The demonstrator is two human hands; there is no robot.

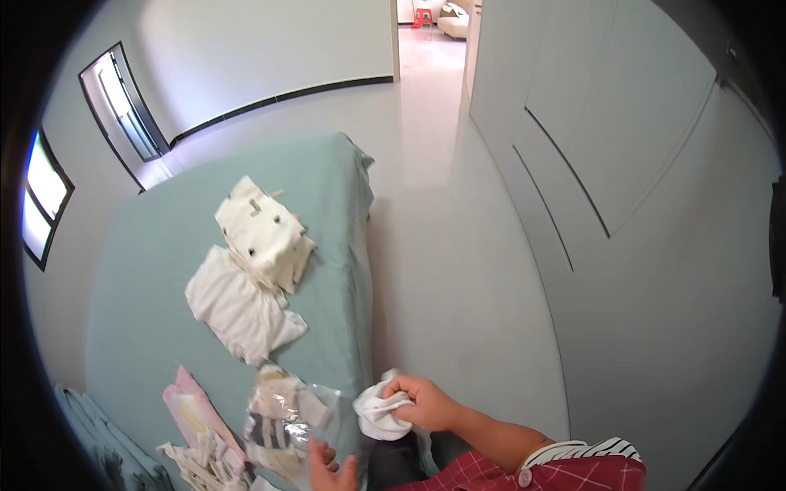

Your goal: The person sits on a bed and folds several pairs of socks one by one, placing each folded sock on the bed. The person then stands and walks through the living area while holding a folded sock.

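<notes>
My right hand (424,402) grips a bunched white cloth (382,417) above my lap, beside the bed's edge. At the bottom of the view, my left hand (331,469) has its fingers apart and holds nothing. It is nearest to a transparent plastic bag (284,423) with folded fabric inside; whether it touches the bag is hard to tell. Left of the bag lie a pink package (195,402) and a heap of cream-coloured fabric strips (209,463). Farther up the bed are a crumpled white garment (236,304) and a cream cloth item with small dark motifs (264,230).
A green sheet (166,245) covers the bed. Pale tiled floor (430,264) runs between it and a grey cabinet front (614,276) with long dark handles. Bluish fabric (104,439) hangs at lower left. A red stool (423,18) stands beyond the doorway.
</notes>
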